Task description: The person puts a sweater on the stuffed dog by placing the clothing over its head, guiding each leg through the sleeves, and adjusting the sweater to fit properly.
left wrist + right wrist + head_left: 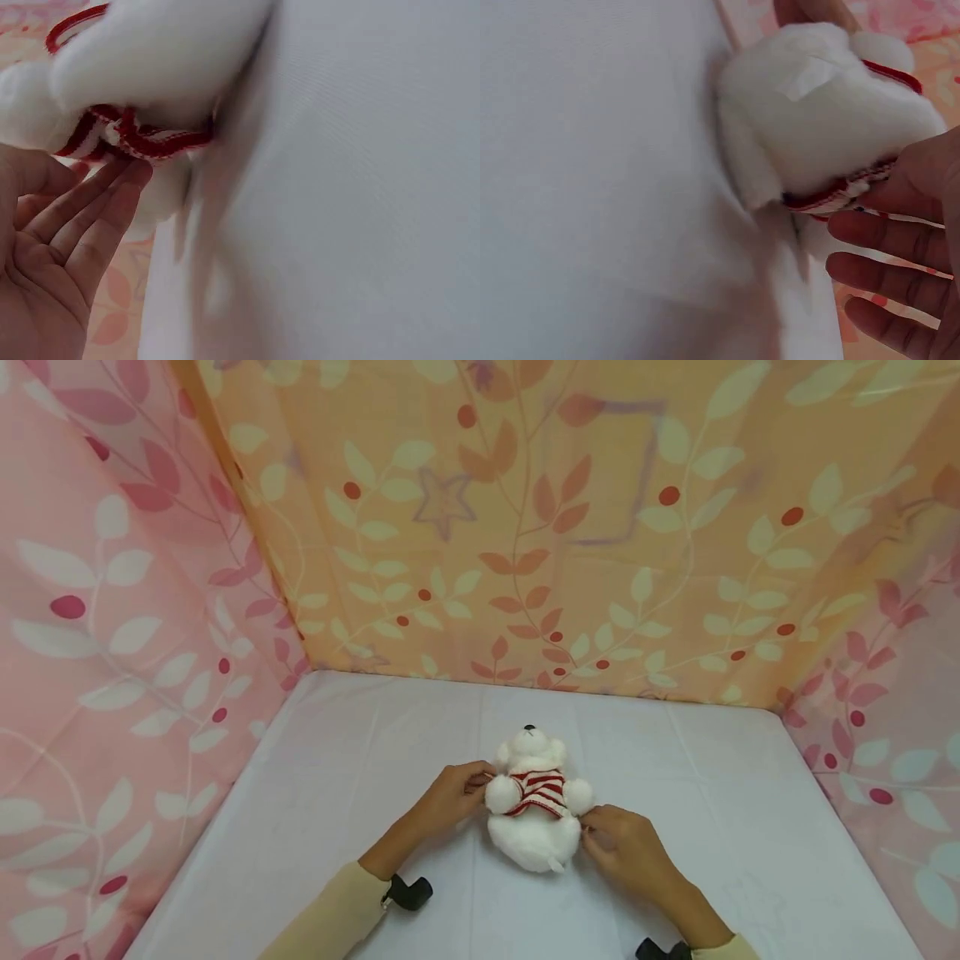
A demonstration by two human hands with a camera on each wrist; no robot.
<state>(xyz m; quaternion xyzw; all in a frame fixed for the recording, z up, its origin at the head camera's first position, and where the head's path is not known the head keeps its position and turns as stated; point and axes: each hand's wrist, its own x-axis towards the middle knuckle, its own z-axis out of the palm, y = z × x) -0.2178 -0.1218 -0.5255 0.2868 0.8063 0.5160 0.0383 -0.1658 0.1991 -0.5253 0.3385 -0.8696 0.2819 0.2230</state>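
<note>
A white plush bear (534, 843) with a dark nose lies on the white table, head toward the back. It wears a red-and-white striped shirt (542, 792). On the bear's left side in the head view, my left hand (453, 793) pinches the shirt's edge; the left wrist view shows its fingertips at the red trim (169, 144). My right hand (626, 847) is at the opposite side, lower down. In the right wrist view its thumb and forefinger pinch the shirt hem (832, 199), while the other fingers (889, 281) extend apart.
The white tablecloth (360, 735) surrounds the bear. An orange leaf-patterned curtain (450, 552) stands along the back edge, with pink ones (150, 677) at both sides. Black wrist cameras (410, 893) sit on both wrists, below beige sleeves (333, 914).
</note>
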